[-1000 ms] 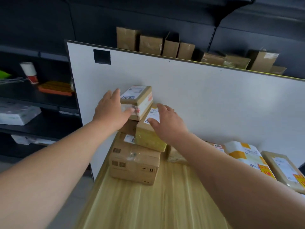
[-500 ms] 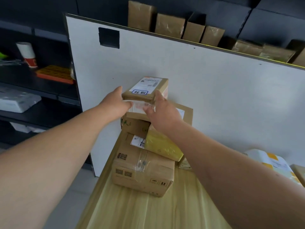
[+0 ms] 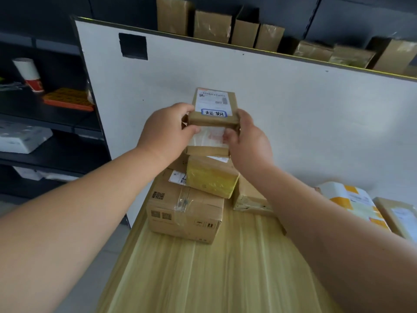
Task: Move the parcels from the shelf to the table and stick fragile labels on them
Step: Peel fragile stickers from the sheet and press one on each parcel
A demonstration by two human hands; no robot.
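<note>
left hand (image 3: 167,129) and right hand (image 3: 250,141) grip a small brown parcel (image 3: 213,109) by its sides, fingers curled round it. it is held over the stacked parcels (image 3: 185,211) on the wooden table (image 3: 225,279)

Two hands (image 3: 167,129) (image 3: 250,141); seven parcels (image 3: 214,109) (image 3: 212,179) (image 3: 185,211) (image 3: 179,163) (image 3: 248,199) (image 3: 352,199) (image 3: 401,215) at the table (image 3: 225,279); seven boxes (image 3: 173,14) (image 3: 212,26) (image 3: 244,30) (image 3: 269,37) (image 3: 313,50) (image 3: 352,56) (image 3: 394,55) behind the board (image 3: 293,109).

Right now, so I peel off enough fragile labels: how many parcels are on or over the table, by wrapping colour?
Brown cardboard: 5: held box, big carton, half-hidden box on it, box right of the carton, box at the right edge.
Yellow-wrapped parcel: 1
White-wrapped parcel: 1
Total: 7
</note>
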